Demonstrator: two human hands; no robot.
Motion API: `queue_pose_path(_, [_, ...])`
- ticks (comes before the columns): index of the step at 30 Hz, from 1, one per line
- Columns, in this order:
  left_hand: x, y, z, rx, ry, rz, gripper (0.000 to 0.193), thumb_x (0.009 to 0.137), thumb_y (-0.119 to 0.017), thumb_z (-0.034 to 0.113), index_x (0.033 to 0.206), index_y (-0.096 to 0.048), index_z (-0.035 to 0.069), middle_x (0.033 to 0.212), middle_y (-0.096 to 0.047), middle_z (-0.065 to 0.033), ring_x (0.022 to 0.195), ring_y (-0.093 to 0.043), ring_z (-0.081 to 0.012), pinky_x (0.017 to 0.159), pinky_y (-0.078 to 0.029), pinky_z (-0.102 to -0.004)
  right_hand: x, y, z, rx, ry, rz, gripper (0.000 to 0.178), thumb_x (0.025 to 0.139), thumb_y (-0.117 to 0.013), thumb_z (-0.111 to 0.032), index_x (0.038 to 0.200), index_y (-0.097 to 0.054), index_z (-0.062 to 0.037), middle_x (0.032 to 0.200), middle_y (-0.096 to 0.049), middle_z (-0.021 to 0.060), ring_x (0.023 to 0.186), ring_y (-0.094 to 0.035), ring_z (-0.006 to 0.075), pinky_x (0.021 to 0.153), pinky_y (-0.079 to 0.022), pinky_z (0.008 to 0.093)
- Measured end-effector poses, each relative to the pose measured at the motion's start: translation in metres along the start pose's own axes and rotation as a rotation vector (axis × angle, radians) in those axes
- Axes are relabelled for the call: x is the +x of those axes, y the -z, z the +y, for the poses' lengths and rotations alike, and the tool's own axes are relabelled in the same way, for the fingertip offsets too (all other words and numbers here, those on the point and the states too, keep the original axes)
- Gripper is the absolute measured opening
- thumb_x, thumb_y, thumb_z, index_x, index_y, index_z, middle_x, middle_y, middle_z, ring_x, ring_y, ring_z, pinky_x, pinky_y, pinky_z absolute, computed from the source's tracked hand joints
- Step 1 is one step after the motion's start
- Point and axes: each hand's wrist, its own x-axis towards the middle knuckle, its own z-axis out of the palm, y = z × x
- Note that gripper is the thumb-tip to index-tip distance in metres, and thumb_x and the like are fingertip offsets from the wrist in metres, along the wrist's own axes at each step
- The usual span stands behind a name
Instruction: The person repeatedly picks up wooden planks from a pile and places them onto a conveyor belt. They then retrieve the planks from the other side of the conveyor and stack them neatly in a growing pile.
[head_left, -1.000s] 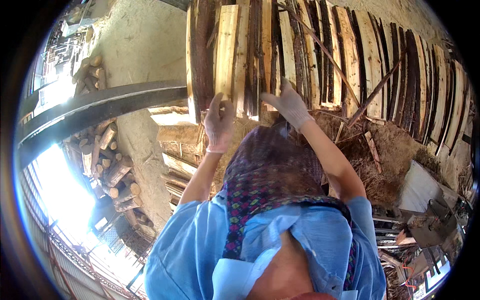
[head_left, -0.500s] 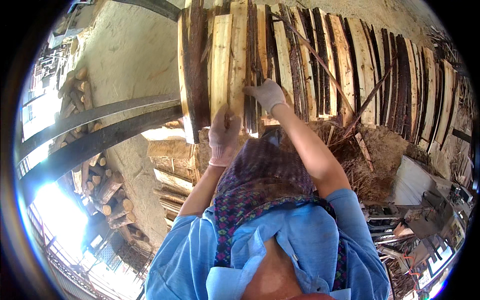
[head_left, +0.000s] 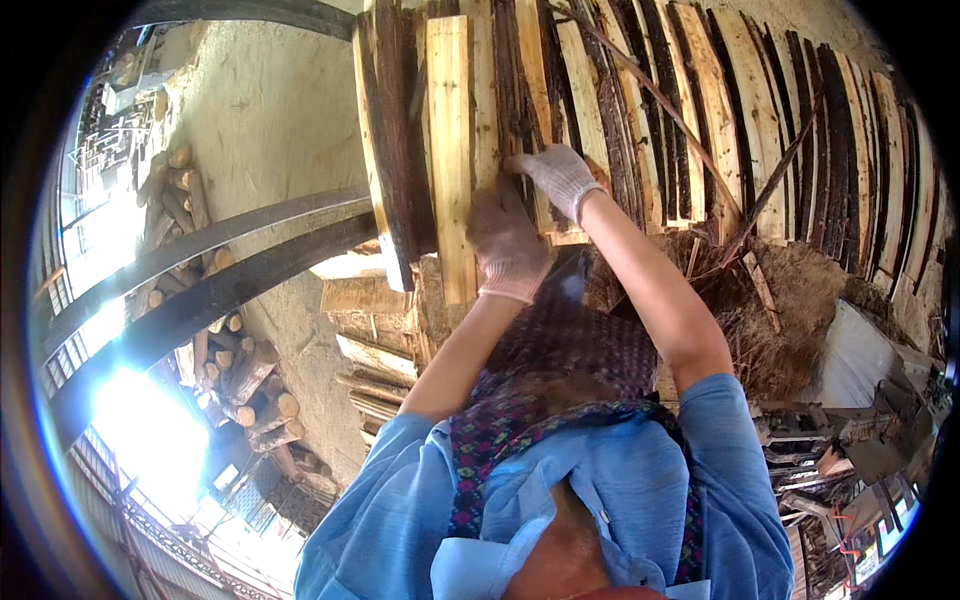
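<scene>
A row of long sawn wooden slabs, pale with dark bark edges, lies side by side ahead of me. My right hand (head_left: 560,180), in a pale knitted glove, is closed with its fingers curled at a bark-edged slab (head_left: 510,90). My left hand (head_left: 508,245), gloved too, reaches in at its left, over the near part of the same slabs; its fingers are smeared by motion. Just left of that hand lies a pale plank (head_left: 450,150), its near end sticking out toward me. A dark bark slab (head_left: 395,130) lies farther left.
Two dark metal rails (head_left: 230,265) run in from the left. Thin strips (head_left: 655,110) cross the slabs at right. Logs (head_left: 250,385) are piled at left, and stacked timber (head_left: 370,325) sits below the row. Bark debris (head_left: 760,280) and a grey sheet (head_left: 855,355) lie at right.
My left hand has moved right, off the pale plank to beside my right hand. The pale plank's near end now reaches closer to me. The view has shifted slightly.
</scene>
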Motion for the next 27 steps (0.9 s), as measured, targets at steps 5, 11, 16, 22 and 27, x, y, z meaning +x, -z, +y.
queue_pose_path(5, [-0.010,0.007,-0.010,-0.006,0.056,-0.008,0.116,0.081,-0.083,0.029,0.163,-0.006,0.003,0.142,-0.043,-0.0270,0.125,-0.053,-0.0398,0.096,-0.051,-0.0491,-0.049,0.050,-0.036,0.040,-0.263,0.157,0.069,0.097,-0.066,-0.049,0.147,-0.048,-0.0058,0.126,-0.056,0.0290,0.083,-0.071,0.0279,0.063,-0.060,0.0315])
queue_pose_path(11, [-0.012,0.082,-0.031,-0.617,0.288,-0.168,0.095,0.077,-0.057,-0.003,0.162,-0.015,-0.003,0.136,-0.060,-0.0286,0.106,-0.068,-0.0318,0.094,-0.054,-0.0344,-0.115,0.031,-0.031,0.094,-0.009,0.698,0.086,0.087,-0.076,-0.050,0.150,-0.043,-0.0002,0.140,-0.055,0.0275,0.123,-0.061,0.0403,0.106,-0.049,0.0479])
queue_pose_path(16, [-0.050,0.117,-0.045,-1.118,0.010,-0.193,0.094,0.072,-0.060,0.000,0.157,-0.023,-0.010,0.142,-0.055,-0.0283,0.127,-0.059,-0.0340,0.111,-0.045,-0.0342,-0.140,0.026,-0.031,0.929,-0.005,0.408,0.078,0.090,-0.076,-0.047,0.144,-0.050,0.0026,0.133,-0.060,0.0211,0.116,-0.064,0.0312,0.100,-0.051,0.0422])
queue_pose_path(22, [-0.114,0.085,0.008,-0.607,-0.415,-0.007,0.095,0.076,-0.063,0.009,0.158,-0.018,-0.008,0.143,-0.049,-0.0356,0.137,-0.050,-0.0415,0.113,-0.041,-0.0414,-0.160,0.051,-0.022,1.867,0.093,0.326,0.050,0.098,-0.067,-0.046,0.123,-0.060,-0.0041,0.102,-0.067,0.0060,0.088,-0.065,0.0173,0.076,-0.056,0.0337])
queue_pose_path(27, [-0.101,0.133,0.058,-0.690,-0.776,-0.463,0.095,0.078,-0.075,0.019,0.155,-0.028,-0.009,0.148,-0.048,-0.0308,0.140,-0.048,-0.0370,0.117,-0.039,-0.0424,-0.231,0.065,0.051,1.911,0.272,0.632,0.048,0.101,-0.060,-0.046,0.121,-0.062,-0.0020,0.101,-0.070,0.0100,0.081,-0.069,0.0183,0.073,-0.059,0.0315])
